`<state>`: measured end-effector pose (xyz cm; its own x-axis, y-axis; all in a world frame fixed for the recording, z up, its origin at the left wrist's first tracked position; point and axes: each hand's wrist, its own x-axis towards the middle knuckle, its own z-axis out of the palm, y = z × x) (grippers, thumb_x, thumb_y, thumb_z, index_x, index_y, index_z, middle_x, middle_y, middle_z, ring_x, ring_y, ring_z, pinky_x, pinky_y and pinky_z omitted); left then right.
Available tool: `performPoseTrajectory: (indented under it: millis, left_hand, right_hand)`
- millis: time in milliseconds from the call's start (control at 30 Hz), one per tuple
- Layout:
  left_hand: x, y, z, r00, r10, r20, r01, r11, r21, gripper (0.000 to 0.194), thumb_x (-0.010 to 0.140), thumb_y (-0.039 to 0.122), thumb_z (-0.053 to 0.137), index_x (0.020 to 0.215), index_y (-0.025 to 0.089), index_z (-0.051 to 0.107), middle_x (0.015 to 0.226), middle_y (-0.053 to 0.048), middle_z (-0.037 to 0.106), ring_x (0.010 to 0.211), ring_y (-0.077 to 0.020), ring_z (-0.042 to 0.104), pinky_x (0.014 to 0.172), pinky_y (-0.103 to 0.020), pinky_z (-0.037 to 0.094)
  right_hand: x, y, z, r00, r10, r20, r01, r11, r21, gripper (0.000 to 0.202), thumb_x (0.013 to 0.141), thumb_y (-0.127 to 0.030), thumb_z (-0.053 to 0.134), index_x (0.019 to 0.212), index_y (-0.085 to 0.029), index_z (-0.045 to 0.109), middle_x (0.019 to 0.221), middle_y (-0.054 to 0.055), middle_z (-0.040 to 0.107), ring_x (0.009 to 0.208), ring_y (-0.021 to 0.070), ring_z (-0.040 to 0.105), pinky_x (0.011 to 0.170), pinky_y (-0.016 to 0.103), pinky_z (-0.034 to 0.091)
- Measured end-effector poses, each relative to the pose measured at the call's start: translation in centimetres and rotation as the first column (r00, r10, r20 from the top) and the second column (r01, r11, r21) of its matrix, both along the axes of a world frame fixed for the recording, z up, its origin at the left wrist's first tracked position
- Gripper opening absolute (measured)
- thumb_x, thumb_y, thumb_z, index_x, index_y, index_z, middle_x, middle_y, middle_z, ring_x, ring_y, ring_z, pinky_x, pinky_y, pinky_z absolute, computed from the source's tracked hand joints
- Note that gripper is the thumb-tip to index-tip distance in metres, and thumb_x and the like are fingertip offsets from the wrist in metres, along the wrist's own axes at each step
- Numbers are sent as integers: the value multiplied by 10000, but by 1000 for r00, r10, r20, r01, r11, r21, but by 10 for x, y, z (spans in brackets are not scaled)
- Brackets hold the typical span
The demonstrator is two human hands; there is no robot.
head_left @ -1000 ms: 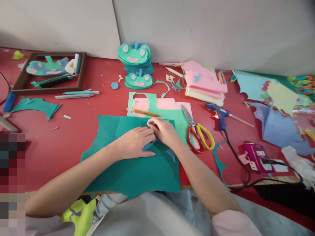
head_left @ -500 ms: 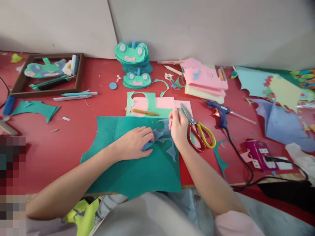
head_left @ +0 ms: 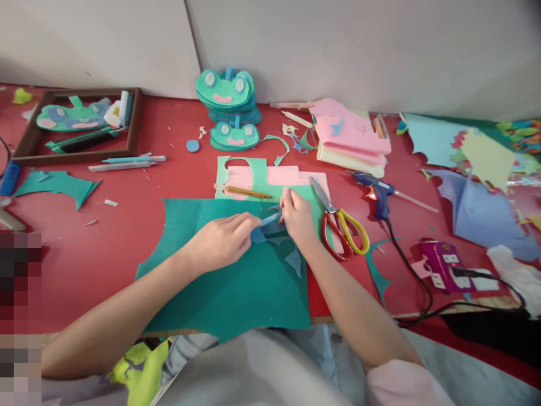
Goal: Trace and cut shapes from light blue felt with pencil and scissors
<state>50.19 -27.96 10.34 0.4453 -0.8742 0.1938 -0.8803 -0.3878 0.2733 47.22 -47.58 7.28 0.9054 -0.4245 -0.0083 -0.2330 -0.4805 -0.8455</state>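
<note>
Pens (head_left: 127, 163) lie between ten and eleven o'clock from the middle of the dark green sheet (head_left: 228, 299). Over that sheet, the left hand (head_left: 222, 242), fingers curled, pinches one end of a blue strip (head_left: 270, 218). The strip spans the gap between both hands, one to two o'clock from the sheet's middle. It looks like thin felt: light, soft, hardly slippery, probably apt to tear where narrow, so each end is best taken flat between thumb and forefinger. Blue scraps (head_left: 295, 263) lie at five o'clock from it. The right hand (head_left: 299, 220) grips its other end; scissors (head_left: 344, 231) rest at three o'clock.
</note>
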Motion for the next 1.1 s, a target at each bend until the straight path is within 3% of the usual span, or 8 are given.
performPoseTrajectory:
  millis: [100, 167, 300, 433, 600, 767, 967, 1100]
  left_hand:
    - [10, 1, -4, 964, 259, -55, -261, 965, -24, 327, 882, 152, 426, 1202, 197, 477, 1136, -61, 633, 897, -194, 655, 709, -292, 527]
    - [16, 0, -7, 955, 296, -6, -296, 955, 6, 322, 870, 151, 443, 1177, 191, 531, 1175, -87, 609, 984, -238, 634, 805, -361, 532]
    - [18, -1, -14, 988, 116, 104, -119, 993, 19, 377, 881, 85, 385, 1199, 159, 573, 1323, -142, 528, 1236, -285, 501, 1036, -484, 416]
    - [6, -6, -23, 994, -89, 59, 88, 996, 13, 479, 931, 91, 289, 1394, 146, 400, 1469, -105, 406, 1371, -221, 361, 1140, -438, 321]
    - [-6, -11, -27, 999, -50, -8, 50, 993, 108, 532, 964, 356, 363, 1436, 110, 340, 1526, -137, 279, 1402, -258, 290, 1149, -436, 300]
    - [-4, -8, -23, 998, -53, -19, 56, 984, 169, 550, 959, 446, 363, 1437, 174, 360, 1551, -140, 206, 1426, -283, 220, 1153, -478, 251]
    - [-1, -6, -18, 995, -89, -43, 95, 980, 174, 519, 947, 468, 390, 1430, 279, 370, 1557, -131, 202, 1420, -303, 236, 1136, -514, 244]
    - [0, -5, -14, 994, -104, -41, 110, 978, 176, 504, 935, 468, 424, 1415, 318, 390, 1545, -125, 237, 1407, -324, 261, 1126, -551, 231]
  right_hand:
    - [0, 1, 0, 1000, -3, -15, 4, 1000, 7, 431, 949, -498, 289, 628, -234, 399, 481, -39, 446, 406, 123, 483, 487, 260, 376]
    - [0, 1, 0, 1000, -3, -14, 3, 1000, 0, 429, 949, -494, 290, 628, -229, 397, 491, -39, 460, 408, 119, 485, 487, 255, 370]
    - [0, 1, 0, 1000, 2, -12, -2, 1000, -30, 420, 948, -483, 295, 626, -229, 388, 502, -34, 465, 422, 121, 479, 491, 254, 353]
    - [1, 1, 0, 1000, 10, 2, -10, 999, -49, 407, 947, -470, 304, 629, -230, 389, 518, -26, 476, 448, 127, 492, 503, 251, 360]
    - [-1, 1, 3, 1000, 3, 14, -3, 998, 65, 425, 941, -493, 326, 621, -225, 407, 489, -45, 442, 401, 109, 482, 479, 239, 379]
    - [-1, -10, 5, 996, -17, 86, 2, 984, 179, 412, 917, -507, 396, 632, -216, 458, 476, -57, 433, 385, 86, 444, 437, 223, 357]
    - [-2, -16, 5, 997, 6, 73, -12, 997, 81, 321, 878, -469, 492, 690, -211, 521, 569, -40, 530, 389, 78, 448, 467, 244, 373]
    - [-4, -15, 1, 999, 12, 50, -7, 994, -108, 186, 787, -376, 645, 758, -215, 558, 592, -41, 514, 503, 115, 502, 556, 260, 402]
